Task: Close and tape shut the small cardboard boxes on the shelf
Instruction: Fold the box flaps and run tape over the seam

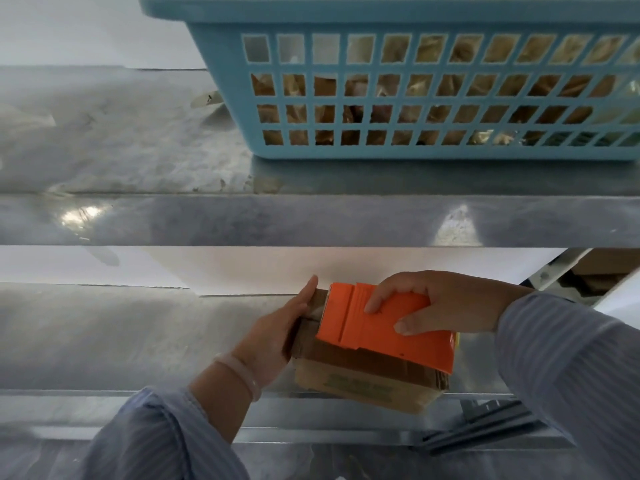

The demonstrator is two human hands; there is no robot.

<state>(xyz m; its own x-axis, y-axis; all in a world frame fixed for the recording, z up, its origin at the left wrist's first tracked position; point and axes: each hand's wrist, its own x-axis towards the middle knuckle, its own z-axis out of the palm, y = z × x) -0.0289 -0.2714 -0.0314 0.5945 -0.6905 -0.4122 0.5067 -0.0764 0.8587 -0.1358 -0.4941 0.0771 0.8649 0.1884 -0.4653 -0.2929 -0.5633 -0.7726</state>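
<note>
Cardboard box (367, 386), matte | left hand (277, 334) flat against it | right hand (440, 303) clamped on smooth orange dispenser (374, 327)

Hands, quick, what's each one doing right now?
Left hand: open, straight fingers pressed against the side of the cardboard box.
Right hand: closed around the orange tape dispenser atop it.

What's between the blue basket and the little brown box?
In the head view, the metal shelf that the blue basket stands on runs between them, above the cardboard box.
</note>
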